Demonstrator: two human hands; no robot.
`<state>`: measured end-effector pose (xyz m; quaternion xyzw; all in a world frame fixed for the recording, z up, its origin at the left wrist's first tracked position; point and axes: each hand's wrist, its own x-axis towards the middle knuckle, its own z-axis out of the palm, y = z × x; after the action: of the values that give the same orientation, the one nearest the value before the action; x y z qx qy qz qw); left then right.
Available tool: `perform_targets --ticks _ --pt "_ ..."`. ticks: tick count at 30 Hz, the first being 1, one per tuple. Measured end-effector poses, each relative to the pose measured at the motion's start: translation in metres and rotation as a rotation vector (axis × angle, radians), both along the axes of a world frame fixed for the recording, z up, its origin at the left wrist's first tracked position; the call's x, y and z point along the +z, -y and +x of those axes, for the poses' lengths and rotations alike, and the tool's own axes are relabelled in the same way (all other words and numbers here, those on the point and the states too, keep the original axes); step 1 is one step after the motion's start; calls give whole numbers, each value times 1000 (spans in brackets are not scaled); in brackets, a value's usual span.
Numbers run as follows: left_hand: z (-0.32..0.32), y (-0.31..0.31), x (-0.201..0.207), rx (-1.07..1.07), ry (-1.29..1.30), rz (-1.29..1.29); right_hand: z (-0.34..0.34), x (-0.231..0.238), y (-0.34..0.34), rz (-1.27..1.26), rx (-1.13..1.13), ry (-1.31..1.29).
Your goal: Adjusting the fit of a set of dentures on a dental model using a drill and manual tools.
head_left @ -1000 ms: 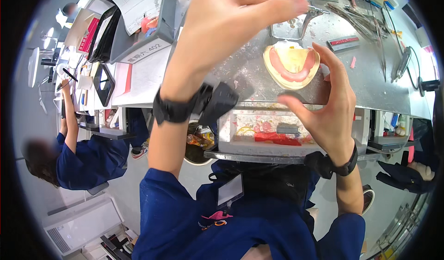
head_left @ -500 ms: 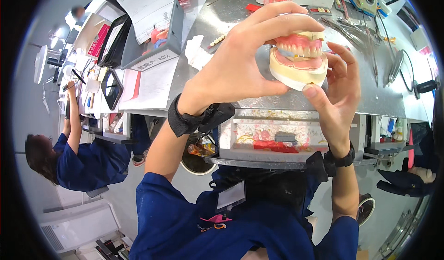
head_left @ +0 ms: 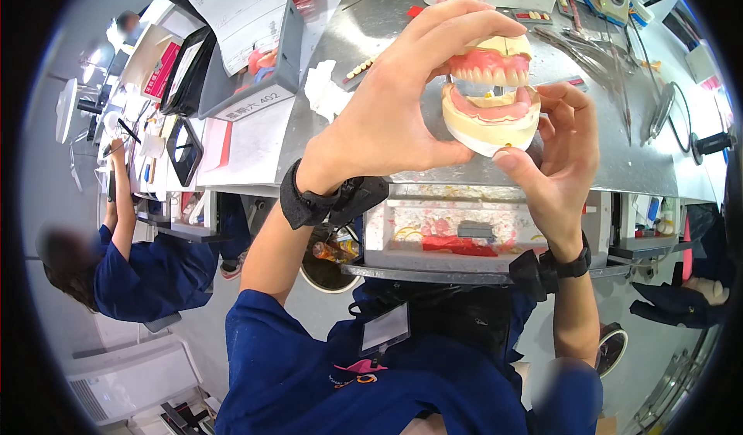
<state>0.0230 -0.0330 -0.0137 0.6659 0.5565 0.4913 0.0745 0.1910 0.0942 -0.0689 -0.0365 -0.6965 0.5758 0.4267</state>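
Note:
Between my two hands, above the metal bench, is a dental model [head_left: 494,135] of cream and white plaster. Its upper part carries pink wax and a row of artificial teeth [head_left: 495,76]; the lower part has a pink wax base. A gap separates the two parts, and a small post shows inside it. My left hand [head_left: 410,94] spans the model, fingers over the upper part and thumb against the lower. Around the lower part's right side my right hand [head_left: 557,141] is closed, thumb at the front. Some fingertips are hidden behind the model.
Metal hand tools [head_left: 580,54] lie at the back right. A grey bin [head_left: 259,102] with papers stands at the left, beside crumpled tissue [head_left: 325,90]. An open drawer [head_left: 457,261] with pink scraps sits below. At far left a co-worker [head_left: 155,280] works.
The upper part has been raised from the lower, so the gap between the teeth and the lower base is wider. Both hands have shifted slightly left with the model.

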Motion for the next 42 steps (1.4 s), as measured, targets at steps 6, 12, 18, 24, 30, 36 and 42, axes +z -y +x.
perform_targets --ticks 6,12,18,24,30,36,42 --pt "2 -3 -8 -10 82 84 -1 -4 -1 47 8 -35" --pt "1 -3 -10 -33 86 73 1 -5 -1 102 -3 -45" --pt "1 -1 -4 -63 23 29 1 -5 -5 189 -44 -35" --pt "1 2 0 -18 -60 -25 3 -5 -6 208 -55 -11" --pt "1 1 -1 -17 -61 -18 2 -9 -1 10 -4 -39" --pt "3 -4 -7 -35 -18 51 3 -10 0 -9 11 -45" --pt "1 -2 -8 40 -165 49 3 -9 1 -42 10 -50"
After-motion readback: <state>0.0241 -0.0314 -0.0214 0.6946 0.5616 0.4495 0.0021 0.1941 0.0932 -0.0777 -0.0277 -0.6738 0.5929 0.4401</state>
